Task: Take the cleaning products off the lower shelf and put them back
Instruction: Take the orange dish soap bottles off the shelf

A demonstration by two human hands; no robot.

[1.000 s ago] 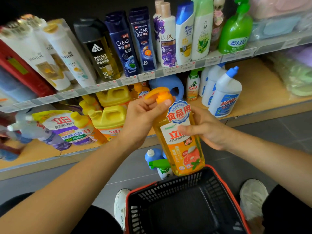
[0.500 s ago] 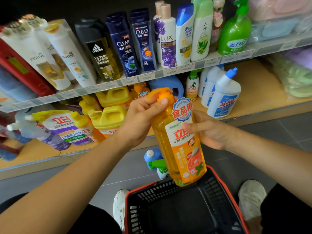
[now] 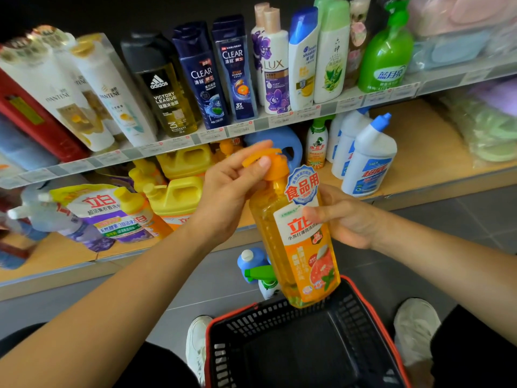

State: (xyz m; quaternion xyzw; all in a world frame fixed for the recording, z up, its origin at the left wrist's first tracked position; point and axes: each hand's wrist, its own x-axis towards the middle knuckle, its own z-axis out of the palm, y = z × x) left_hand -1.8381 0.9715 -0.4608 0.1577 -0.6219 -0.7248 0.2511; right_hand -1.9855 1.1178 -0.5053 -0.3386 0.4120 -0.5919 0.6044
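An orange dish-soap bottle [image 3: 302, 253] with an orange pump top hangs tilted above the front rim of a black basket [image 3: 279, 315]. My left hand [image 3: 232, 197] grips its pump and neck from the left. My right hand [image 3: 347, 217] holds the bottle's body from the right, thumb across the label. On the lower shelf [image 3: 414, 152] stand yellow jugs [image 3: 179, 191], a blue jug [image 3: 282, 144], white toilet-cleaner bottles [image 3: 369, 161] and a refill pouch [image 3: 98, 211].
The upper shelf [image 3: 251, 127] carries several shampoo and body-wash bottles. A blue bottle [image 3: 249, 261] and a green-trigger spray bottle [image 3: 265, 278] stand on the grey floor behind the basket. My white shoes [image 3: 414, 329] flank the basket. Bagged green cloths [image 3: 486, 127] lie at right.
The bottle has sunk slightly and tilted, its base now at the basket's front rim. Both hands keep their hold and have dropped a little with it.
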